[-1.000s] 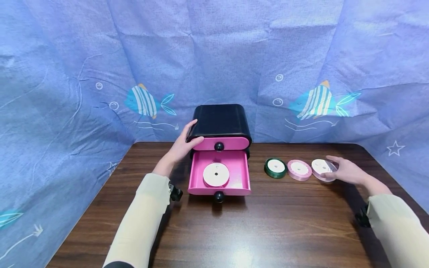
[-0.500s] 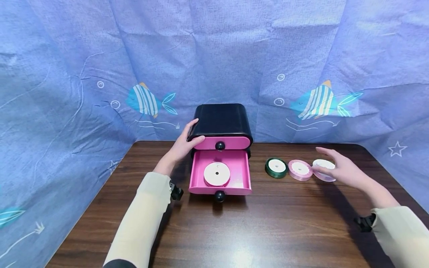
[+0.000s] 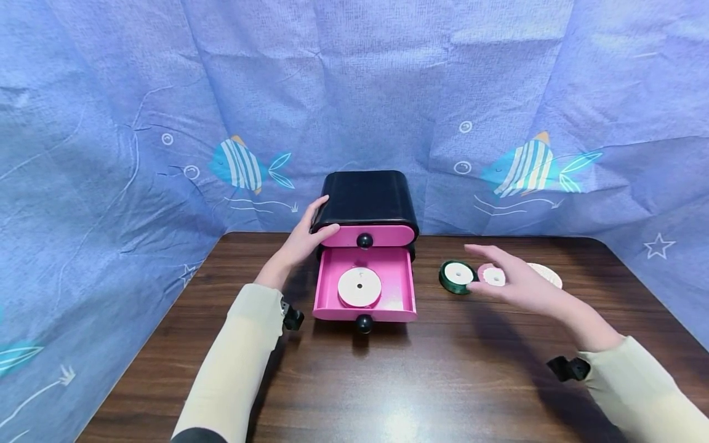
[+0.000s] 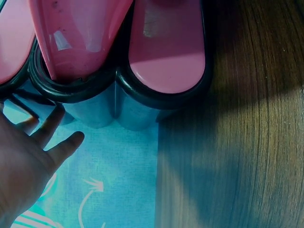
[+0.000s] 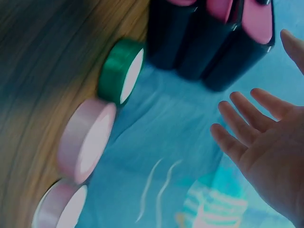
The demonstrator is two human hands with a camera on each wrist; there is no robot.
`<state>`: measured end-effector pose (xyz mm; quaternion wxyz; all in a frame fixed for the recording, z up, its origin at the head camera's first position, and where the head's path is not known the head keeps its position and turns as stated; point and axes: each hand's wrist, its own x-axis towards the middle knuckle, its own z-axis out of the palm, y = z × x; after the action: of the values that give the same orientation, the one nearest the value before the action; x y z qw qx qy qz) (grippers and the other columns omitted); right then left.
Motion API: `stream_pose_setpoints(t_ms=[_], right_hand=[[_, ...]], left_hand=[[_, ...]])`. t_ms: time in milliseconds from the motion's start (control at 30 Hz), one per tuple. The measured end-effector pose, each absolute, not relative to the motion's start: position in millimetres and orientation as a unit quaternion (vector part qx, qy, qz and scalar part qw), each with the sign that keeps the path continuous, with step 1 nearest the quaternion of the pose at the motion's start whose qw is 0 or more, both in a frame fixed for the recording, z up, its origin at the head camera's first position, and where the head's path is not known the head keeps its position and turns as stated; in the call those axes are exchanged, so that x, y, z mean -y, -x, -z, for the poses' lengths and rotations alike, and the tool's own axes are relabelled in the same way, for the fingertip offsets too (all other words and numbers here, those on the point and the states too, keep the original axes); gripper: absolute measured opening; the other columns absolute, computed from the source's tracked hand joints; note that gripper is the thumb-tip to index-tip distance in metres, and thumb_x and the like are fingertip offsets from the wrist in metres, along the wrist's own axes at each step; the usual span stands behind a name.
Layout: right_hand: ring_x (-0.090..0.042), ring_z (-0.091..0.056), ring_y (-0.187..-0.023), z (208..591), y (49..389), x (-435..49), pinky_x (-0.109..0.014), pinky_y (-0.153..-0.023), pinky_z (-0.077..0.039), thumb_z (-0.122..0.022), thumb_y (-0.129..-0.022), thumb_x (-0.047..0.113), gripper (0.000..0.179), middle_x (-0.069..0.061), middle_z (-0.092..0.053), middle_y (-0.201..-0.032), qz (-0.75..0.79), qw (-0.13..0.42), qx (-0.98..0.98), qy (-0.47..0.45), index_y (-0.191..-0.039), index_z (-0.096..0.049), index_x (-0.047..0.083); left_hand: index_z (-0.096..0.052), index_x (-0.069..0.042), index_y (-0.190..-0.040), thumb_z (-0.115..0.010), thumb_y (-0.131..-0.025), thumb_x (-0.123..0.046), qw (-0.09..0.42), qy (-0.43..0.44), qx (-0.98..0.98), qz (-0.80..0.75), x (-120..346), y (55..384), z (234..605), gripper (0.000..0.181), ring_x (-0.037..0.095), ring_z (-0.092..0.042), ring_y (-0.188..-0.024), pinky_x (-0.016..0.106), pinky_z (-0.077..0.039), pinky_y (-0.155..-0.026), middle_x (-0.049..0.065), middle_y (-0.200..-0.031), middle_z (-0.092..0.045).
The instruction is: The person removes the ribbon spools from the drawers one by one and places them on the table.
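A black drawer box [image 3: 365, 197] stands near the table's back edge, its upper pink drawer front [image 3: 388, 236] flush. Below it a pink drawer [image 3: 400, 295] is pulled out, with a white-faced ribbon spool [image 3: 359, 287] lying inside. My left hand [image 3: 295, 251] rests against the box's left side, fingers extended, thumb at the front corner. Empty, with fingers spread, my right hand [image 3: 520, 283] hovers over the row of ribbon spools. In that row are a green spool [image 5: 120, 71], a pink spool [image 5: 85, 140] and a paler pink spool [image 5: 61, 204]; the head view shows the latter two partly hidden by the hand.
Brown wood-grain table [image 3: 354, 375] reaches toward me in front of the box. A blue cloth [image 3: 376, 86] printed with fish hangs right behind the table. A round black knob [image 3: 364, 323] sticks out from the lower drawer.
My right hand has moved left from the paler pink spool, over the pink spool, to beside the green one, carrying nothing. The left hand and drawers have stayed put.
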<state>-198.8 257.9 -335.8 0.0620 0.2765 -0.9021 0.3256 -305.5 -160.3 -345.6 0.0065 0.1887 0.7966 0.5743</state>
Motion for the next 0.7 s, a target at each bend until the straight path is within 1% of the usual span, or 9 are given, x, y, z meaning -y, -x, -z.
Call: stream_pose_setpoints(t_ms=[67,100,133,267,300,333,367,600,700], right_hand=[[-0.019,-0.048,-0.119,333,198,-247,-0.014,-0.095,-0.031,-0.075,-0.087,0.028,0.067,-0.010,-0.051,-0.138,-0.311,0.063,0.902,-0.292,-0.143,-0.046,0.009],[-0.019,-0.050,-0.114,332,198,-241,-0.017,-0.092,-0.035,-0.075,-0.087,0.029,0.067,-0.009,-0.050,-0.139,-0.309,0.062,0.901,-0.300,-0.143,-0.046,0.009],[-0.020,-0.051,-0.113,331,198,-236,-0.018,-0.093,-0.036,-0.076,-0.086,0.028,0.067,-0.009,-0.051,-0.138,-0.307,0.061,0.899,-0.308,-0.143,-0.046,0.009],[-0.022,-0.050,-0.121,327,198,-215,-0.037,-0.098,-0.040,-0.075,-0.087,0.034,0.069,-0.006,-0.049,-0.140,-0.289,0.052,0.901,-0.319,-0.144,-0.045,0.012],[-0.022,-0.050,-0.122,326,199,-210,-0.041,-0.099,-0.040,-0.075,-0.086,0.035,0.069,-0.005,-0.049,-0.140,-0.289,0.050,0.899,-0.324,-0.144,-0.045,0.013],[-0.023,-0.044,-0.130,326,200,-205,-0.043,-0.103,-0.037,-0.075,-0.086,0.037,0.069,-0.005,-0.049,-0.141,-0.287,0.049,0.898,-0.329,-0.144,-0.045,0.013],[-0.022,-0.044,-0.130,325,200,-200,-0.047,-0.103,-0.036,-0.074,-0.086,0.039,0.070,-0.004,-0.049,-0.142,-0.287,0.047,0.897,-0.334,-0.144,-0.045,0.014],[-0.022,-0.050,-0.124,327,211,-162,-0.042,-0.103,-0.038,-0.081,-0.081,0.020,0.067,-0.010,-0.055,-0.135,-0.307,0.061,0.852,-0.420,-0.139,-0.050,0.008],[-0.023,-0.052,-0.121,330,215,-148,-0.042,-0.101,-0.040,-0.083,-0.079,0.017,0.066,-0.011,-0.056,-0.132,-0.315,0.055,0.843,-0.433,-0.136,-0.053,0.006]], left_hand=[[-0.020,-0.035,-0.154,-0.063,-0.094,-0.032,0.008,-0.190,-0.796,-0.575,160,305,346,0.073,0.022,-0.033,-0.136,0.044,-0.030,-0.108,0.004,-0.157,-0.022],[-0.020,-0.035,-0.154,-0.063,-0.095,-0.031,0.011,-0.190,-0.794,-0.577,161,305,345,0.073,0.022,-0.032,-0.137,0.044,-0.029,-0.109,0.004,-0.157,-0.021],[-0.019,-0.033,-0.155,-0.062,-0.095,-0.030,0.015,-0.190,-0.793,-0.578,160,302,341,0.074,0.023,-0.031,-0.137,0.044,-0.028,-0.109,0.005,-0.157,-0.020],[-0.017,-0.025,-0.156,-0.062,-0.095,-0.024,0.030,-0.187,-0.792,-0.580,158,289,326,0.075,0.026,-0.030,-0.138,0.044,-0.027,-0.110,0.009,-0.158,-0.019],[-0.017,-0.023,-0.156,-0.061,-0.095,-0.023,0.033,-0.186,-0.792,-0.581,157,286,322,0.076,0.027,-0.030,-0.138,0.044,-0.027,-0.110,0.011,-0.157,-0.019],[-0.017,-0.021,-0.156,-0.061,-0.095,-0.022,0.034,-0.186,-0.792,-0.580,156,283,319,0.075,0.028,-0.030,-0.138,0.044,-0.027,-0.110,0.012,-0.157,-0.019],[-0.017,-0.022,-0.156,-0.061,-0.095,-0.022,0.034,-0.185,-0.793,-0.580,156,283,319,0.075,0.028,-0.031,-0.138,0.044,-0.028,-0.110,0.012,-0.157,-0.019],[-0.017,-0.022,-0.156,-0.061,-0.095,-0.023,0.034,-0.182,-0.794,-0.579,156,283,318,0.075,0.029,-0.029,-0.138,0.045,-0.027,-0.110,0.012,-0.158,-0.018],[-0.017,-0.022,-0.156,-0.061,-0.095,-0.022,0.035,-0.182,-0.793,-0.581,155,282,317,0.075,0.029,-0.030,-0.138,0.045,-0.028,-0.110,0.012,-0.157,-0.018]])
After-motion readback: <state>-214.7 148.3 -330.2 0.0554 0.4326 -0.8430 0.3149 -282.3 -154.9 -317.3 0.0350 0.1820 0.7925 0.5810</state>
